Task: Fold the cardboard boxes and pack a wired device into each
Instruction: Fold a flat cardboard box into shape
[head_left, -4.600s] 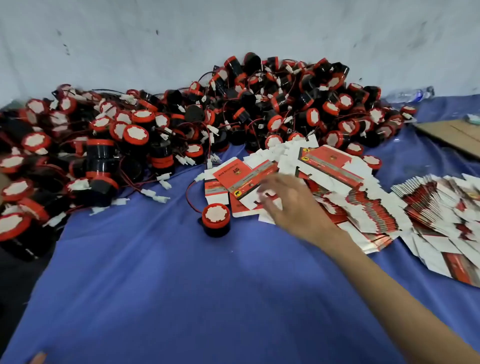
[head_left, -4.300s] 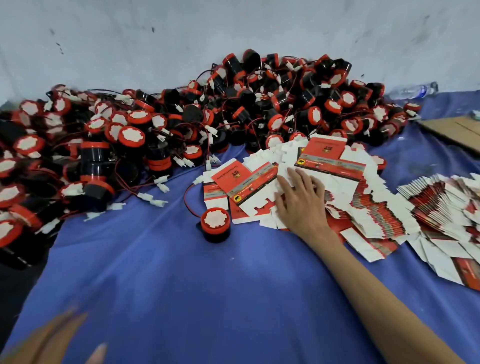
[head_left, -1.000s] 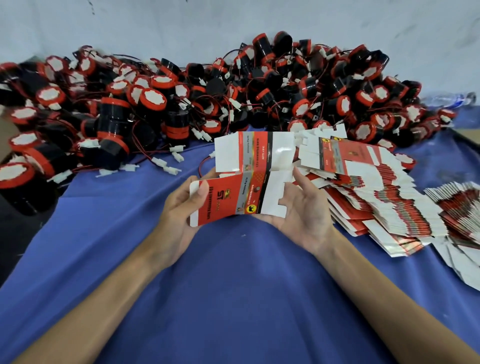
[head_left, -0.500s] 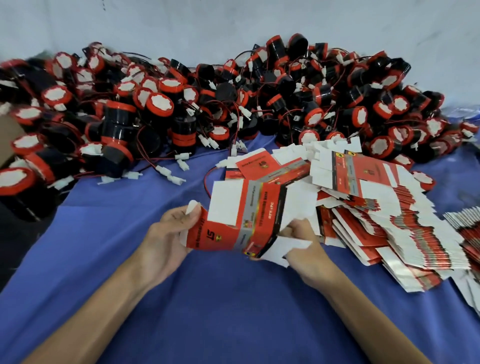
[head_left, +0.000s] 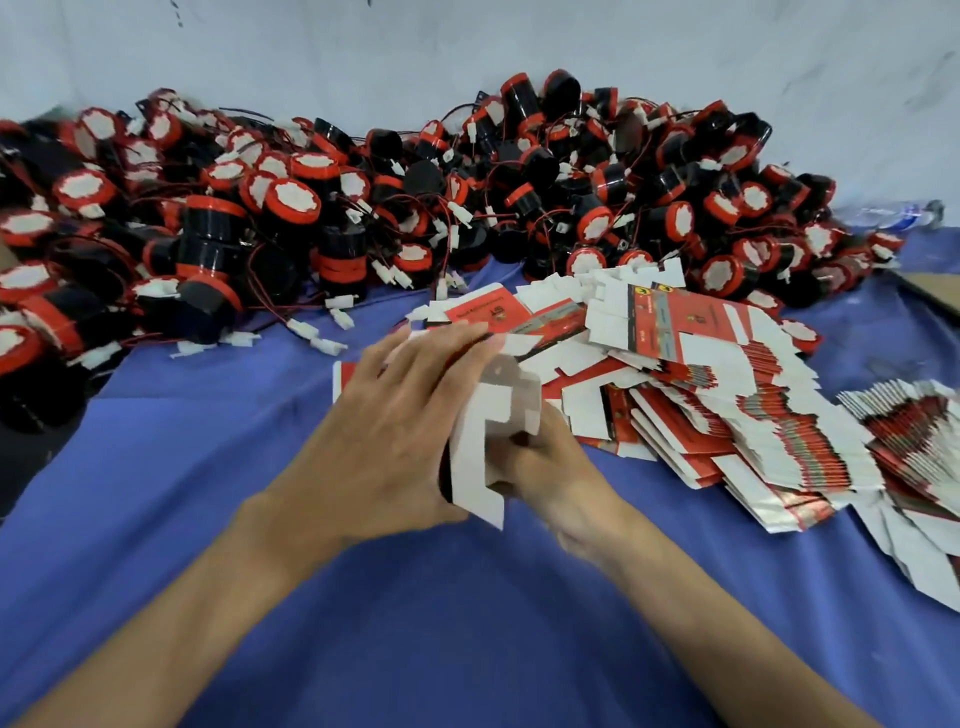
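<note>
I hold one red and white cardboard box above the blue cloth, half folded, its white flaps turned toward me. My left hand wraps over its top and left side. My right hand grips it from the right, fingers tucked behind the flaps. A spread pile of flat boxes lies just beyond and to the right. A big heap of black and red wired devices with white plugs fills the back.
A blue cloth covers the table. A second fan of flat boxes lies at the far right. A plastic bottle and a brown cardboard sheet sit at the back right, against a white wall.
My right hand picked a flat box from the pile and my left hand joined it. Together they opened the box up and turned it, so its white flaps now face me.
</note>
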